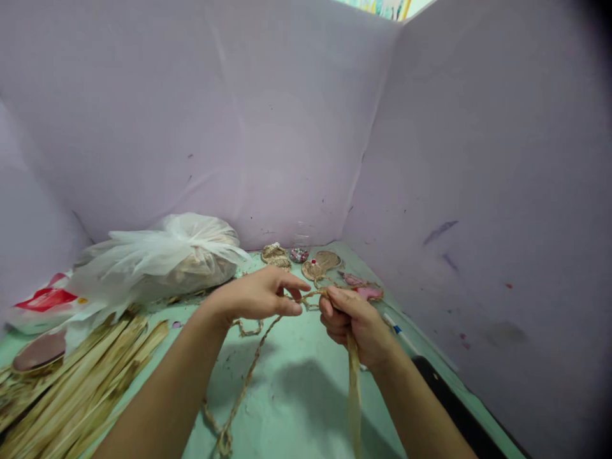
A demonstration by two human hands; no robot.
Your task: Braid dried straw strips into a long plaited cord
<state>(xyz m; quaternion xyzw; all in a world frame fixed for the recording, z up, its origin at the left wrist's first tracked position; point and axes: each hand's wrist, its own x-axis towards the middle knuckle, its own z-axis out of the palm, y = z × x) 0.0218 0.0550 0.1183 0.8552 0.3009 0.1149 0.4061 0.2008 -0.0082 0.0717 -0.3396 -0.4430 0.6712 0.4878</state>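
My right hand [351, 319] is closed on a twisted cord of dried plant fibre [248, 376], with the thumb pressed against the curled fingers. A flat pale strip of leaf [354, 389] hangs down below that fist. Just left of it, my left hand [268, 293] has its thumb and forefinger apart around the cord; the other fingers are partly hidden. From between the hands the cord slopes down to the left, ending in a looped or knotted part [224, 440] near the bottom edge.
Dried leaf strips [95, 376] lie at left beside a round pinkish object [41, 350]. Behind them sits a filled white plastic bag [191, 255]. Coiled fibre pieces [313, 269] and a beaded item [299, 255] lie by the back wall. A black object [449, 401] is at right; lilac walls surround the green surface.
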